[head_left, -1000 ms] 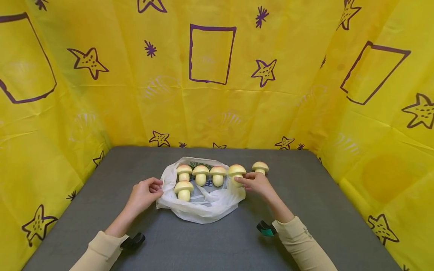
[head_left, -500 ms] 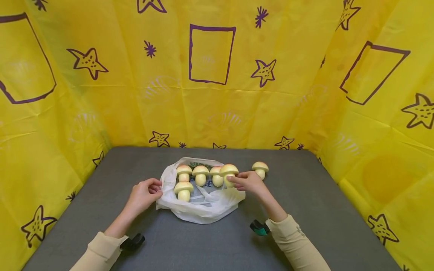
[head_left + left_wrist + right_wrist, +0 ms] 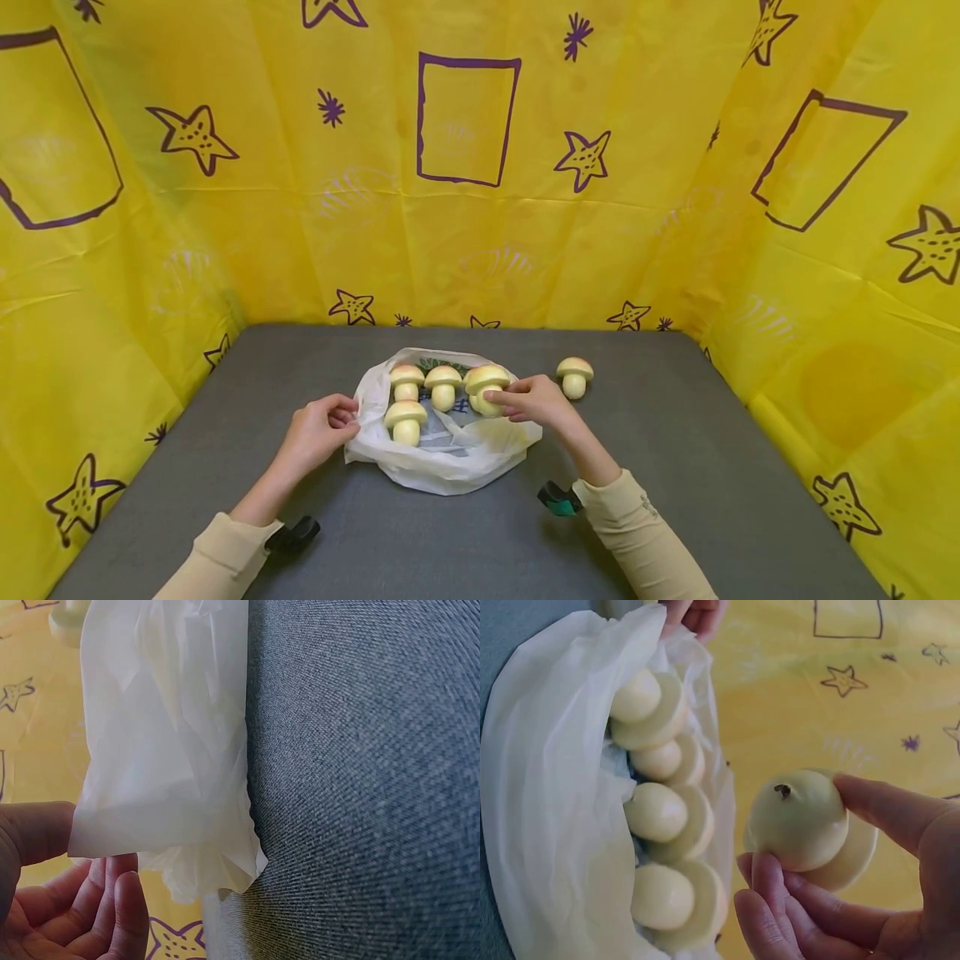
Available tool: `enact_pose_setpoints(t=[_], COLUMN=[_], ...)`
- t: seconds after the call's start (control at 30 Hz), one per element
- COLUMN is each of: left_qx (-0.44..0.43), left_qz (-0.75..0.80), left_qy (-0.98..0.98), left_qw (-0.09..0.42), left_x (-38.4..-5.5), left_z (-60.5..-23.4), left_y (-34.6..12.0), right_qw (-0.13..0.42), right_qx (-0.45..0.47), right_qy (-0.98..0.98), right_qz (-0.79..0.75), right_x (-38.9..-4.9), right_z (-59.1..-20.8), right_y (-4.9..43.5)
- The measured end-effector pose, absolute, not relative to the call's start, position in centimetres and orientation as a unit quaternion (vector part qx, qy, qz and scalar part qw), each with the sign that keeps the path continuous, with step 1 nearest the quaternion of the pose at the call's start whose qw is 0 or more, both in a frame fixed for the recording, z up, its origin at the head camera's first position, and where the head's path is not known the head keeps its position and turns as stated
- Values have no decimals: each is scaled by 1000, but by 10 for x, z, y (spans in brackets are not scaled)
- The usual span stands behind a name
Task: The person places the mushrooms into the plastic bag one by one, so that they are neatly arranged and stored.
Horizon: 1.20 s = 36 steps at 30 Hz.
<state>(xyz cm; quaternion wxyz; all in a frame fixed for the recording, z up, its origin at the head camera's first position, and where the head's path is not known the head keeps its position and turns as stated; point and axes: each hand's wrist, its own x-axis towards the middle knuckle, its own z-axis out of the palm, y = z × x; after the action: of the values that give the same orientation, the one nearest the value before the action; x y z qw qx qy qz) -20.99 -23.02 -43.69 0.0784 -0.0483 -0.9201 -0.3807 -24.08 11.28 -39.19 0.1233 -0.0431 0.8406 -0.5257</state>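
A white plastic bag [image 3: 442,477] lies open on the table with several pale yellow mushrooms [image 3: 443,385] inside, their caps tinged orange. My left hand [image 3: 324,427] pinches the bag's left edge between thumb and fingers; in the left wrist view the bag's rim [image 3: 120,832] runs between them. Over the bag's right part, my right hand [image 3: 536,402] holds another mushroom [image 3: 799,817] by its stem, cap up. This mushroom hides most of one lying behind it in the bag. One more mushroom [image 3: 574,377] stands on the table to the right, outside the bag.
The dark grey table [image 3: 450,550] reaches back to a yellow cloth backdrop [image 3: 480,233] printed with stars and frames, which also closes both sides. A black strap device [image 3: 294,535] sits at the left wrist, and another [image 3: 559,498] at the right.
My right hand has carried its mushroom leftward from the bag's right edge to over the mushrooms inside. The left hand has stayed at the bag's edge.
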Motion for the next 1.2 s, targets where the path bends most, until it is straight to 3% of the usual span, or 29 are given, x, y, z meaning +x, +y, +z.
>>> enact_pose_setpoints(t=[0.73, 1.2], left_qx=[-47, -47], left_qz=[-384, -380], left_qy=[-918, -920], left_qw=[90, 85], left_x=[-209, -212], left_z=[-437, -441], left_y=[-229, -233], right_qw=[144, 150], right_qx=[-82, -59], right_qy=[836, 846], right_qz=[-522, -508], right_x=[-247, -251], right_z=[-401, -425], right_y=[73, 62])
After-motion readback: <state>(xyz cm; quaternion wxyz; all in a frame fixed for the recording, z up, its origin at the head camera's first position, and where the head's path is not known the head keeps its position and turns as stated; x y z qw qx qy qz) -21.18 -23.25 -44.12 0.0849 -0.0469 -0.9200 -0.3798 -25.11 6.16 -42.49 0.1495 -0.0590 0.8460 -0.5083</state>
